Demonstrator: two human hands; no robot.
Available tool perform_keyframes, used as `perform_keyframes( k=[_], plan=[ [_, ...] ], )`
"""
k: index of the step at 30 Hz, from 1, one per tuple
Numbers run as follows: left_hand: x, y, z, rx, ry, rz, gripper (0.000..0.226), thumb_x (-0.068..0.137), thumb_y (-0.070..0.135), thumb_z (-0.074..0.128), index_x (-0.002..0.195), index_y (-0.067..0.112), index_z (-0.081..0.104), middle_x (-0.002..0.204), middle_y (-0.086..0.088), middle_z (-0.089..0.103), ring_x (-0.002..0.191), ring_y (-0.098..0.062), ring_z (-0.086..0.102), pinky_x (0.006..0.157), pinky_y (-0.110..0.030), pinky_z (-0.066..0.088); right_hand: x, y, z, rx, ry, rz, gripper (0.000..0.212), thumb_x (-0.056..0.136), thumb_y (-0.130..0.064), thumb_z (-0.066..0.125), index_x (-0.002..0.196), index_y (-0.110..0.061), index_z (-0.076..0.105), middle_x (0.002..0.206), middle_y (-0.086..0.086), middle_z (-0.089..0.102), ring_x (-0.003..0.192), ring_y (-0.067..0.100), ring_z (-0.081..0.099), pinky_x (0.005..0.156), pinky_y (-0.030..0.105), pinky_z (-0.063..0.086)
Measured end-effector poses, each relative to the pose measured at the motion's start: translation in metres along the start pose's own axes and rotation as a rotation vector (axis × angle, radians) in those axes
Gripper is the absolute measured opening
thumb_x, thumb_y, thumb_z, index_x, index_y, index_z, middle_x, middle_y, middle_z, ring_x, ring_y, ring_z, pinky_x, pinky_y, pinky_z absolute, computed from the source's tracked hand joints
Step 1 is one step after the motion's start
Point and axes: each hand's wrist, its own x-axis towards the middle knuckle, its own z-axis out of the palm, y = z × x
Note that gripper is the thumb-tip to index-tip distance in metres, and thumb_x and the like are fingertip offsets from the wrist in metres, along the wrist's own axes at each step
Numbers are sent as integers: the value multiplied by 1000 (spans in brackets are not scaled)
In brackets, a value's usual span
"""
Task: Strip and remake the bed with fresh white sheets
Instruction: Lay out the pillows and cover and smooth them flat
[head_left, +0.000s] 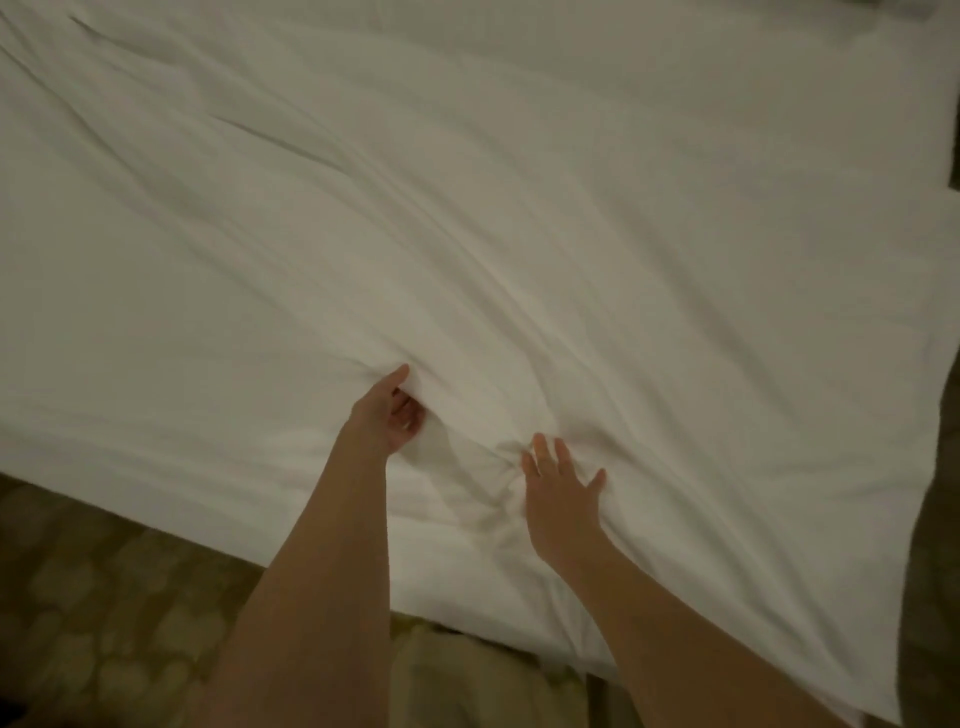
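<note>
Two bare hands on a white sheet (519, 234) spread over the bed. Left hand (387, 415) near the bed's close edge, fingers curled round a bunched fold of the sheet, thumb laid along the top of it. Right hand (558, 491) just beside, fingers mostly straight and spread, pressed flat into gathered cloth, gripping nothing. Creases fanned out from both hands, running diagonally toward the far left.

Around the bed: patterned carpet (104, 623) at lower left, dim, with pale rounded blotches. Beige cloth (467, 675) below the sheet's near edge, between the forearms, possibly a bed skirt or clothing; too dark to tell which. Dark strip (930, 571) down the right side beyond the sheet's edge, unclear whether floor or furniture. Small dark patch (878, 10) at the top right corner, cut off by the frame.

Whole picture soft and motion-blurred, low light. Left fingertips partly buried in the fold. Mattress entirely covered, nothing of it visible. Sheet's far and left edges out of frame. Both forearms cut off at the bottom edge.
</note>
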Motion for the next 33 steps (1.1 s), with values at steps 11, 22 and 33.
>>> perform_keyframes(
  k=[11, 22, 33],
  plan=[
    [1, 44, -16, 261, -178, -76, 16, 90, 28, 64, 88, 14, 56, 86, -2, 61, 83, -16, 56, 70, -37, 44, 18, -39, -5, 68, -16, 299, 53, 103, -9, 23, 154, -12, 7, 161, 2, -14, 148, 22, -10, 114, 58, 14],
    [9, 86, -65, 294, -170, 163, 16, 94, 26, 59, 81, 17, 56, 59, 5, 65, 69, -10, 60, 67, -33, 51, -16, -88, 8, 1425, 862, 434, 21, 91, -11, 62, 110, -5, 69, 110, 5, 69, 100, 16, 64, 84, 16, 49],
    [-14, 69, -164, 117, -193, 236, 11, 75, 10, 78, 67, 15, 74, 75, 4, 72, 69, -7, 69, 81, -24, 57, -18, -104, 29, 2639, 598, 910, 50, 77, -33, 80, 111, -1, 61, 91, 10, 68, 72, 19, 66, 73, 32, 59]
  ],
)
